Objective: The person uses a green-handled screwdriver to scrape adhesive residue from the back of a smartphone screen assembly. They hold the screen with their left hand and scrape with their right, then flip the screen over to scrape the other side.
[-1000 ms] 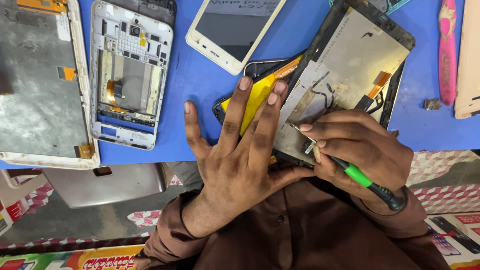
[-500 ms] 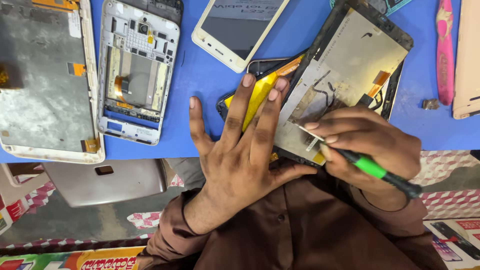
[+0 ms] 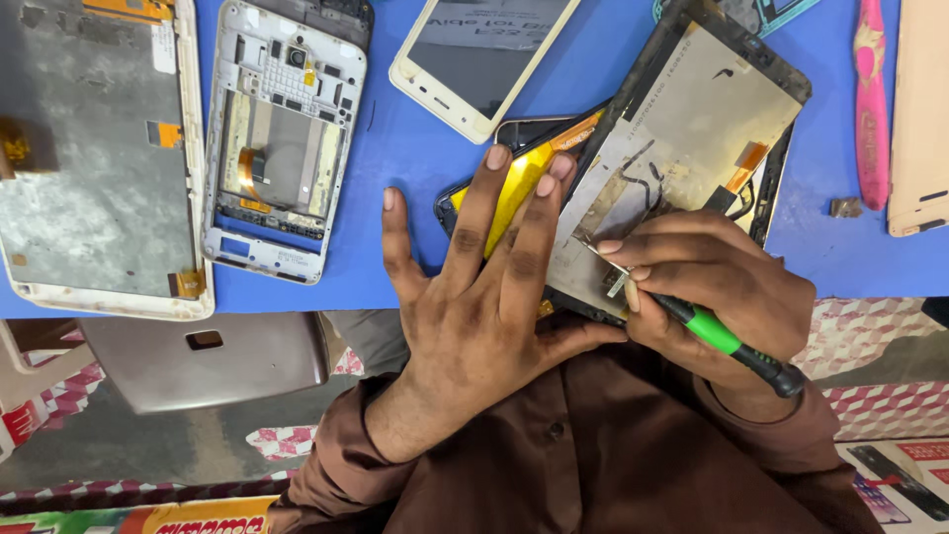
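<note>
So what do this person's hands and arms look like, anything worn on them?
Both hands are bare: no gloves, rings or watch show. The left hand and the right hand each come out of a long dark brown sleeve that reaches the wrist, part of a buttoned shirt of the same brown. The fingers have short nails, and the left cuff is slightly bunched.

Pretty bright, even light from overhead, colours pop on the blue desk (image 3: 415,168). Shadows are soft and short, mostly tucked under the left hand (image 3: 474,297). Mild glare on the white phone's screen (image 3: 484,49). Everything's sharp, no real motion blur, slight wide-angle stretch at the corners.
</note>
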